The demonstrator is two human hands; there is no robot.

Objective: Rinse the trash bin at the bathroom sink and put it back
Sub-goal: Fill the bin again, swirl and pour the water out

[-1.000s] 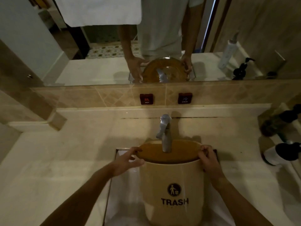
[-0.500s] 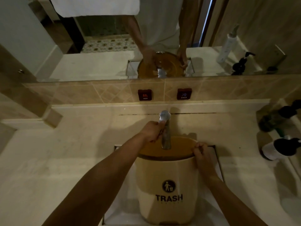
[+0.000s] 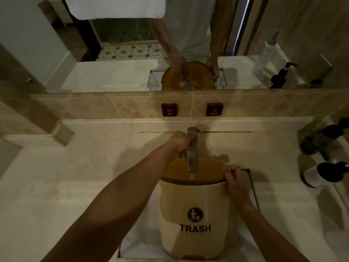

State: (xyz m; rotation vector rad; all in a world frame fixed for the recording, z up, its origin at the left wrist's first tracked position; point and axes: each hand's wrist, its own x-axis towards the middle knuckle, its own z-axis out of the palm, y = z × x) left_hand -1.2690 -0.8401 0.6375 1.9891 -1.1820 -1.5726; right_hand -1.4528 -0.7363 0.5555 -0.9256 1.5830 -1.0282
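Sink (image 3: 252,188); bin (image 3: 194,220) labelled "TRASH"

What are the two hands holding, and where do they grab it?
The right hand grips the trash bin by its top rim. The left hand grips the faucet near its top.

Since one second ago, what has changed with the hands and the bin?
The left hand let go of the bin's rim, moved up and away to the tap, and now grips its handle. A thin stream seems to run into the bin. The right hand still holds the rim on its side, and the bin still stands in the sink under the spout.
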